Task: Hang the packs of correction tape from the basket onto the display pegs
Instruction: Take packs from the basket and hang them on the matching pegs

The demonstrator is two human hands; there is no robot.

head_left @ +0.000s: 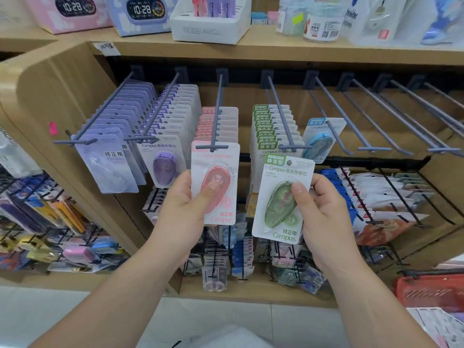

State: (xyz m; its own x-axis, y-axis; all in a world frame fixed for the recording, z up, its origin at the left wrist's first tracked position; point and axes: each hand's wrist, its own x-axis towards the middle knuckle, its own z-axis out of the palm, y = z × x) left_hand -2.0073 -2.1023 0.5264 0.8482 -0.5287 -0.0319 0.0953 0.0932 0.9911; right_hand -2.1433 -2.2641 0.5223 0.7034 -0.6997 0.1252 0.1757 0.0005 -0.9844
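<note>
My left hand [185,199] is clamped on a pink pack [215,183] of correction tape, thumb pressed across the blister and fingers behind the card; the pack's top sits at the tip of the middle peg [217,111], whose crossbar lies across the card's upper edge, though I cannot tell whether the hole is already on the peg. Behind it on that same peg hangs a row of pink packs [218,123]. My right hand [324,209] grips a green pack [283,199] by its right edge, thumb on the blister, held free in the air just right of the middle peg and below the row of green packs [275,129] on the next peg over. Further right of that, one blue pack [320,139] hangs alone, and beyond it the pegs are bare. Left of the middle peg hang two rows of purple packs [140,136]. The red basket [431,290] sits far right of and well below the middle peg, at the frame's edge.
</note>
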